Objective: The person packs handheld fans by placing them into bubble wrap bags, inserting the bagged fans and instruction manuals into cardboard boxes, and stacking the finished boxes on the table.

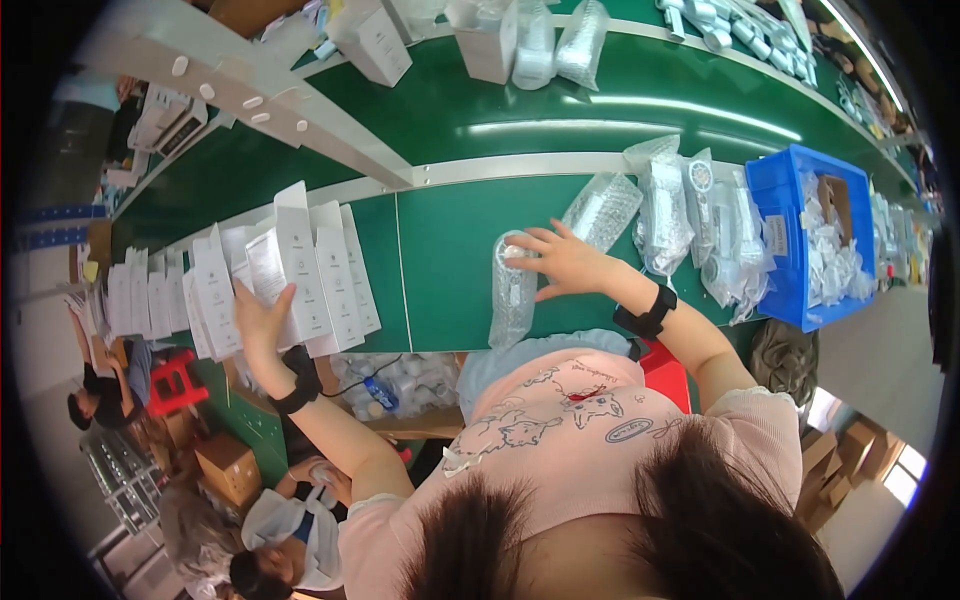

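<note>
- A wrapped pack lay on the green table; the right hand, fingers apart, touched it.
- Left hand was at boxes; grip impossible to tell.
- Blue bin stood right, red stool left.

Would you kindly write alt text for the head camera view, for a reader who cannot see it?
A person's right hand is spread over a plastic-wrapped item on a green workbench, while the left hand is at a row of white boxes. Bubble-wrapped packages and a blue bin sit to the right.
</note>
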Demonstrator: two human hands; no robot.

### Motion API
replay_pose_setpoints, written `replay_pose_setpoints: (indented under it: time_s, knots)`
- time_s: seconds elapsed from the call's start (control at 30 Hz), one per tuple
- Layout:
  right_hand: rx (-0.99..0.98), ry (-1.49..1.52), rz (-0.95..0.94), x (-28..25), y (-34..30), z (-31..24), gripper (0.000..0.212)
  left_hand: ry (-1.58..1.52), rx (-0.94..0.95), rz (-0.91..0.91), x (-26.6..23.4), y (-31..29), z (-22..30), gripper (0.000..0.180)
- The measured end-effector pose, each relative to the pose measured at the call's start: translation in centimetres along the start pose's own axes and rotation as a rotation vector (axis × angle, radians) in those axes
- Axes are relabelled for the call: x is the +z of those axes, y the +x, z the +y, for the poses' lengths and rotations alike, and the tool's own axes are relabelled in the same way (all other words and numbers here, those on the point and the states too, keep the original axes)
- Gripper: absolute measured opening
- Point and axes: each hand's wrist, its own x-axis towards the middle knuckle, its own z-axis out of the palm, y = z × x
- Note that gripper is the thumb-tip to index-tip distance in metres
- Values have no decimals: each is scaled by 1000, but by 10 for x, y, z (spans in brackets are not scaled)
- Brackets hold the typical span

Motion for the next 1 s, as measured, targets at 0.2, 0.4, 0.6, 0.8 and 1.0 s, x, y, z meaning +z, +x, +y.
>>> replay_pose_setpoints:
  time_s: [0.2, 0.4, 0.6, 0.8, 1.0]
  knots:
    - [151, 123, -117, 9, -27, 25, 40, -152, 142, -179, -31, -58, 27, 85]
    - [263, 240, -695, -34, -51, 88, 34, -580, 427, -637, -8, -109, 102, 80]
    - [658, 120, 478, -90, 75, 199, 49, -299, 289, -549, 91, -131, 140, 77]
    - [1212, 106, 557, -64, 147, 324, 94, -464, 311, -579, 132, -104, 165, 69]
    - [1050, 266, 292, -62, 142, 300, 103, -756, 363, -728, 178, -88, 144, 61]
